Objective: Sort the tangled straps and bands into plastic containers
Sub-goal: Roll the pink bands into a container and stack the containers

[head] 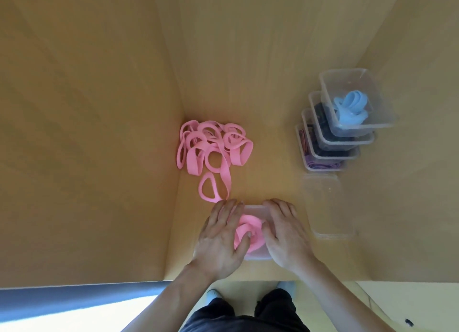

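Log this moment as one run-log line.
step: packing pink bands | left hand: pressing bands | right hand: on container | pink pile: unsorted on table

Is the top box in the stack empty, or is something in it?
Not empty. The top container holds a bundle of light blue bands, seen through its open top.

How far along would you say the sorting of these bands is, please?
Done: the four stacked containers hold blue, dark and purple bands. In hand: the left hand and right hand press pink bands into the near container. Left: the tangled pink pile lies loose beyond it.
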Action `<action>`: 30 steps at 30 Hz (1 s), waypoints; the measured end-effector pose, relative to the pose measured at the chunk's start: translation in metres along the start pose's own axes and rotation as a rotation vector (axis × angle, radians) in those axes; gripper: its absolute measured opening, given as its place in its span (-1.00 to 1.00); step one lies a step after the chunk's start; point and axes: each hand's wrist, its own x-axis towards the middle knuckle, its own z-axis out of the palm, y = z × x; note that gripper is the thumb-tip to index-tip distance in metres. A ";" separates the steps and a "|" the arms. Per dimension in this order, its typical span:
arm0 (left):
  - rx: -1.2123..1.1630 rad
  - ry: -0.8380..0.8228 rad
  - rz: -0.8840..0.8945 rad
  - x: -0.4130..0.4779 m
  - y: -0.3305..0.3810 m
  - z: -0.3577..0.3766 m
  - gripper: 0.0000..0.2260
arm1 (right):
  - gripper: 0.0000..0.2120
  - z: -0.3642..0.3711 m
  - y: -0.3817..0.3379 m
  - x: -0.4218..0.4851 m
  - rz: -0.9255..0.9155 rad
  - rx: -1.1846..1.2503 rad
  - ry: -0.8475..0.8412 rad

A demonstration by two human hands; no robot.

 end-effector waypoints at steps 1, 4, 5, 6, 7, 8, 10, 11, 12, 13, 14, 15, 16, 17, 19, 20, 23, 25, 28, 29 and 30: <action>-0.031 -0.005 0.000 0.000 0.000 -0.001 -0.36 | -0.55 0.000 0.001 0.000 0.003 0.044 0.028; -0.192 -0.012 -0.014 0.002 0.001 -0.004 -0.43 | -0.57 -0.001 0.003 0.000 0.006 0.120 0.066; -0.302 0.010 -0.052 0.003 0.001 -0.006 -0.47 | -0.58 -0.001 0.004 0.001 -0.001 0.130 0.064; -0.430 0.067 -0.116 0.004 0.001 -0.008 -0.52 | -0.58 -0.001 0.004 0.000 -0.004 0.145 0.062; -0.541 0.162 -0.203 0.006 0.000 -0.011 -0.57 | -0.58 -0.001 0.004 0.000 0.001 0.171 0.064; -0.612 0.273 -0.298 0.009 -0.004 -0.015 -0.64 | -0.59 -0.001 0.004 -0.001 0.013 0.209 0.074; -0.661 0.393 -0.501 0.021 -0.013 -0.023 -0.75 | -0.62 0.000 0.003 -0.002 0.048 0.296 0.111; -0.654 0.395 -0.588 0.029 -0.019 -0.027 -0.80 | -0.63 -0.001 0.002 -0.003 0.063 0.332 0.133; -0.631 0.374 -0.656 0.039 -0.024 -0.030 -0.86 | -0.66 -0.002 0.003 -0.004 0.069 0.360 0.158; -0.598 0.338 -0.712 0.049 -0.027 -0.032 -0.82 | -0.69 -0.003 0.004 -0.005 0.066 0.384 0.180; -0.568 0.298 -0.756 0.059 -0.029 -0.034 -0.74 | -0.71 -0.005 0.005 -0.006 0.059 0.408 0.191; -0.542 0.265 -0.790 0.066 -0.030 -0.035 -0.68 | -0.73 -0.007 0.006 -0.006 0.052 0.434 0.189; -0.520 0.253 -0.813 0.073 -0.029 -0.037 -0.65 | -0.74 -0.010 0.007 -0.004 0.044 0.458 0.179; -0.501 0.245 -0.825 0.078 -0.027 -0.039 -0.65 | -0.74 -0.013 0.007 -0.001 0.034 0.477 0.169; -0.463 0.241 -0.797 0.086 -0.025 -0.043 -0.71 | -0.73 -0.019 0.009 0.007 0.021 0.505 0.151; -0.466 0.248 -0.766 0.088 -0.022 -0.044 -0.74 | -0.71 -0.022 0.010 0.012 0.015 0.522 0.143; -0.547 0.234 -0.770 0.093 -0.011 -0.045 -0.83 | -0.68 -0.033 0.014 0.028 -0.016 0.571 0.119; -0.553 0.227 -0.776 0.090 -0.007 -0.046 -0.75 | -0.70 -0.039 0.017 0.040 -0.052 0.566 0.109; -0.772 0.329 -0.735 0.085 -0.005 -0.047 -0.76 | -0.72 -0.042 0.017 0.057 -0.076 0.588 0.078; -0.851 0.347 -0.732 0.083 -0.004 -0.047 -0.81 | -0.72 -0.042 0.015 0.063 -0.083 0.601 0.064; -0.901 0.367 -0.742 0.081 -0.002 -0.048 -0.82 | -0.72 -0.042 0.014 0.068 -0.090 0.611 0.048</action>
